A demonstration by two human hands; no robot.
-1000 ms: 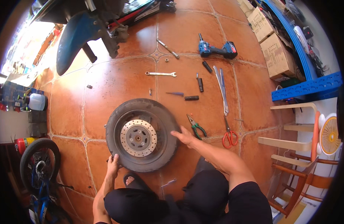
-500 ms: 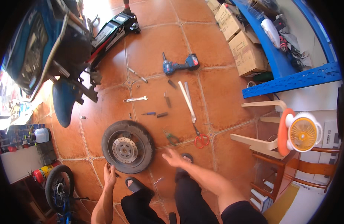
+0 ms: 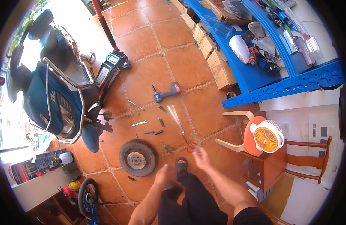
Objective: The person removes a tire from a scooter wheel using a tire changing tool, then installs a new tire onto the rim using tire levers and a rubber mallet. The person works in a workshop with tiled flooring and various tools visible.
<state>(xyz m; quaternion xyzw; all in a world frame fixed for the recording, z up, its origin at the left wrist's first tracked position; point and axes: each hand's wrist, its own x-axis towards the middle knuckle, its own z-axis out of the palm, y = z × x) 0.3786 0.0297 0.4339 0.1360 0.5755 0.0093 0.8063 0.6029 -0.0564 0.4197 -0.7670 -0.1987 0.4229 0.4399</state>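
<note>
Hovering empty, right hand (image 3: 201,157) fingers spread near red-handled scissors (image 3: 182,129), left hand (image 3: 164,177) open, blurred

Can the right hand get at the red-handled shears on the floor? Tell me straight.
Probably yes. The right hand hangs empty just beside the red-handled shears, with bare floor tiles between them and nothing in the way.

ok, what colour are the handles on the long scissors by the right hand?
Red, on the scissors, clearest in the head view, just left of the right hand.
</note>
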